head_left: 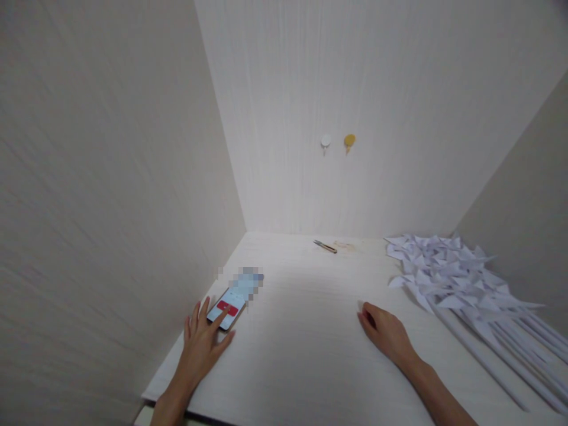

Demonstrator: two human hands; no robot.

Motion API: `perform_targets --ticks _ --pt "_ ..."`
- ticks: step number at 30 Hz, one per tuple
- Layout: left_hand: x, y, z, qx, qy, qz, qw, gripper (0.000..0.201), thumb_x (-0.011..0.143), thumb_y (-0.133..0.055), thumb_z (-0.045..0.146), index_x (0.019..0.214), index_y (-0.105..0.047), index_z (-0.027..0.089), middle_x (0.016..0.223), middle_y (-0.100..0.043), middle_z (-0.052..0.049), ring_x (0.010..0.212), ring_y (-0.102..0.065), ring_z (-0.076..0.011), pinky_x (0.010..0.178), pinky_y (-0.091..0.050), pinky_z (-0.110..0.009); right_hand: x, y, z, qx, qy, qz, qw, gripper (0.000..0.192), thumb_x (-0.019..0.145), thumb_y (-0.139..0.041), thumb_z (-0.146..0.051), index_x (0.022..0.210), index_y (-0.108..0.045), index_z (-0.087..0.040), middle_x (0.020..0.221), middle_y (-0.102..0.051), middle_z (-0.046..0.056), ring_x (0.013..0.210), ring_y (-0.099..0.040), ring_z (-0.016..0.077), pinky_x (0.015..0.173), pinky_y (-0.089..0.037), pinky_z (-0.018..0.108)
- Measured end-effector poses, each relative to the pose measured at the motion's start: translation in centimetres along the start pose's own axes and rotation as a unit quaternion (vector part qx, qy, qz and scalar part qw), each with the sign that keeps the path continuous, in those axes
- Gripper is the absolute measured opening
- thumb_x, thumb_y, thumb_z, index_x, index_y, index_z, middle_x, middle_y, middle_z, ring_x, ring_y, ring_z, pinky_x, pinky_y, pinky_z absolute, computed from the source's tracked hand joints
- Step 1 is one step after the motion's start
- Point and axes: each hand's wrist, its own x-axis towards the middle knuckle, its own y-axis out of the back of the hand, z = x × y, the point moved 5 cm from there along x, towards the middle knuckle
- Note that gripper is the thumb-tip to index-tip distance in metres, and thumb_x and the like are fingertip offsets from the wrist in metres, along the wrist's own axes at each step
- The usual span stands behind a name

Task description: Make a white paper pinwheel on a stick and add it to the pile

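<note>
I see my left hand (202, 340) at about seven o'clock in the view, lying flat with its fingers spread, and its forefinger stretches forward onto the screen of a phone (228, 309). The fingertip rests right on a red bar on that screen. The phone lies flat on the pale desk (302, 355) just ahead of the hand, toward eleven o'clock from it, close to the left wall; its far end is blurred out, so I cannot read anything there.

My right hand (385, 331) sits at about five o'clock, palm down on the desk, fingers curled loosely under. It holds nothing that I can make out, though what lies beneath the fingers is hidden from me.

At three o'clock from that hand, a heap of white paper pinwheels (448, 275) on long white sticks fans out along the right side of the desk, near the hand but not touching it. At twelve o'clock, by the back wall, lies a small pair of snips (325, 247). Above it on the wall are a white hook (325, 141) and a yellow hook (349, 141), side by side.
</note>
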Motion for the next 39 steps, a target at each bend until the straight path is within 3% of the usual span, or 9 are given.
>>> perform_targets --ticks 6,11,16,21,29,39 --pt "1.1 0.6 0.8 0.012 0.025 -0.036 0.999 0.041 0.077 -0.051 0.041 0.112 -0.061 0.023 0.143 -0.030 -0.015 0.134 -0.017 -0.0356 0.101 -0.018 -0.060 0.1 -0.1 0.1 0.011 -0.003 0.000 1.000 0.027 0.085 -0.032 -0.032 0.064 -0.046 -0.020 0.063 -0.061 0.004 0.059 -0.055 0.0172 0.054 -0.030 0.025" --pt "3.7 1.7 3.2 0.024 0.000 -0.111 0.993 0.045 0.073 -0.056 0.042 0.112 -0.062 0.022 0.144 -0.028 -0.017 0.134 -0.015 -0.0364 0.102 -0.014 -0.059 0.1 -0.3 0.2 0.008 0.003 0.002 1.000 0.027 0.084 -0.033 -0.033 0.064 -0.046 -0.020 0.062 -0.060 0.004 0.058 -0.055 0.0174 0.054 -0.031 0.025" --pt "7.1 1.4 6.3 0.009 -0.030 -0.139 0.990 0.049 0.073 -0.053 0.050 0.112 -0.061 0.022 0.145 -0.026 -0.015 0.135 -0.010 -0.0337 0.103 -0.009 -0.059 0.1 -0.3 0.2 0.009 0.002 -0.004 1.000 0.027 0.084 -0.031 -0.033 0.064 -0.045 -0.020 0.062 -0.059 0.004 0.059 -0.056 0.0179 0.054 -0.032 0.026" --pt "9.1 0.3 7.9 -0.015 -0.014 -0.116 0.993 0.041 0.076 -0.049 0.049 0.096 -0.069 0.020 0.145 -0.027 -0.014 0.136 -0.008 -0.0323 0.104 -0.005 -0.059 0.0 -0.2 0.1 0.007 0.004 0.000 1.000 0.026 0.084 -0.032 -0.032 0.064 -0.043 -0.020 0.064 -0.060 0.004 0.060 -0.056 0.0178 0.055 -0.032 0.026" --pt "8.1 -1.5 6.6 -0.087 0.071 -0.029 0.993 0.035 0.081 -0.045 0.039 0.100 -0.068 0.020 0.144 -0.029 -0.014 0.135 -0.008 -0.0342 0.102 -0.006 -0.063 -0.1 0.1 0.1 0.020 0.001 0.008 1.000 0.025 0.084 -0.033 -0.032 0.063 -0.043 -0.021 0.064 -0.061 0.004 0.060 -0.057 0.0181 0.055 -0.033 0.026" --pt "8.0 -1.7 6.3 -0.134 0.091 -0.017 0.987 0.035 0.084 -0.041 0.039 0.093 -0.070 0.021 0.144 -0.028 -0.013 0.136 -0.005 -0.0340 0.100 -0.002 -0.065 0.0 0.3 -0.1 0.019 -0.002 0.010 1.000 0.025 0.083 -0.034 -0.031 0.063 -0.044 -0.021 0.064 -0.062 0.005 0.060 -0.057 0.0180 0.054 -0.032 0.026"
